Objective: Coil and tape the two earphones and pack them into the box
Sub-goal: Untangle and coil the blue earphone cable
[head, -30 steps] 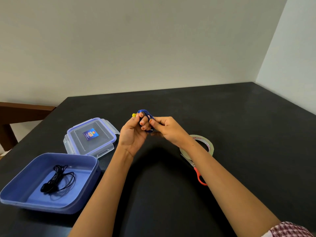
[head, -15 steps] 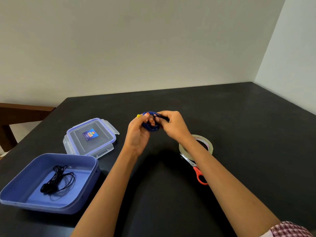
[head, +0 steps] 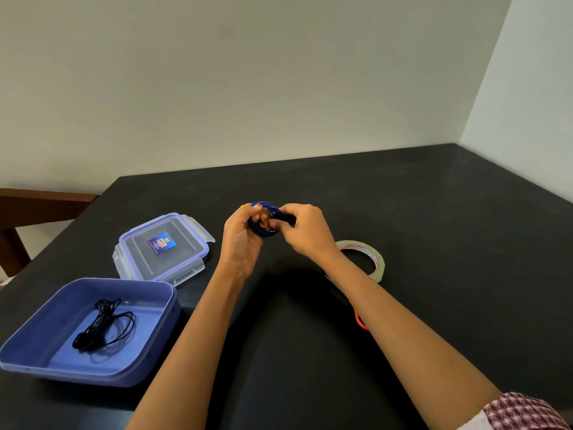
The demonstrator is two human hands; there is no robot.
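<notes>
Both bare forearms reach forward from the lower edge and converge at mid-view, with a patterned sleeve [head: 527,412] showing at the right elbow. The left hand [head: 242,240], palm turned inward, curls its fingers round the blue earphone coil [head: 262,231]. The right hand [head: 305,234] meets it knuckles up — fingertips pinching the same coil, the two hands touching.

Black matte bench [head: 434,212], far edge against wall, right side near corner. Near-left: blue box [head: 148,361], open, upright. Just behind it: clear lid [head: 164,246] with blue rim, flat, sticker on top. Right of centre: tape roll [head: 376,262], flat. Nearer than roll: scissors [head: 359,321], only orange handle loop showing.
</notes>
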